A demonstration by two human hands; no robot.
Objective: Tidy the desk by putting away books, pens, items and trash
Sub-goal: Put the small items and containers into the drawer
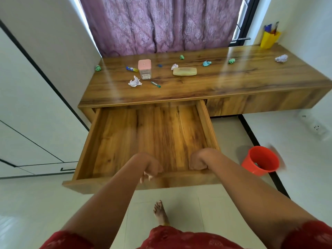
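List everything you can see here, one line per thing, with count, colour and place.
desk: one, brown wood, under the curtain
drawer: one, wood, pulled open
paper balls: eight; three white, four green, one blue; scattered on the desk
box: one, pink lid, desk left
pouch: one, yellowish, desk centre
pens: two, near the box
pen holder: one, yellow, far right corner
bin: one, red, floor right
curtain: one, purple, behind
left hand: on the drawer front
right hand: grip on the drawer front

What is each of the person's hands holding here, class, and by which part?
Both the left hand and the right hand grip the open drawer by its front panel's top edge.
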